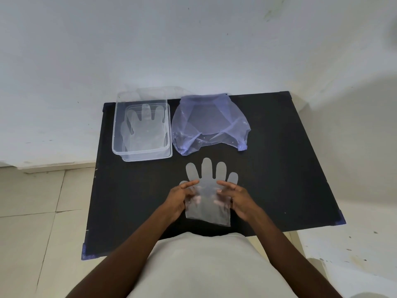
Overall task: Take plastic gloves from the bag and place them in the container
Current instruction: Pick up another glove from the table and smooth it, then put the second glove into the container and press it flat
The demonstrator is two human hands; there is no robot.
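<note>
A clear plastic glove (207,175) is spread flat over the near middle of the black table (279,168), fingers pointing away from me. My left hand (179,200) grips its left edge and my right hand (235,200) grips its right edge; some fingertips show blurred through the plastic. At the back left stands a clear rectangular container (117,134) with a glove (146,127) lying flat inside. To the right of the container lies a crumpled, translucent purple bag (210,123), which looks empty.
The table stands against a white wall (193,50). Pale floor tiles (32,211) lie to the left, and a pale surface (354,233) to the right. My light shirt (206,265) fills the bottom of the view.
</note>
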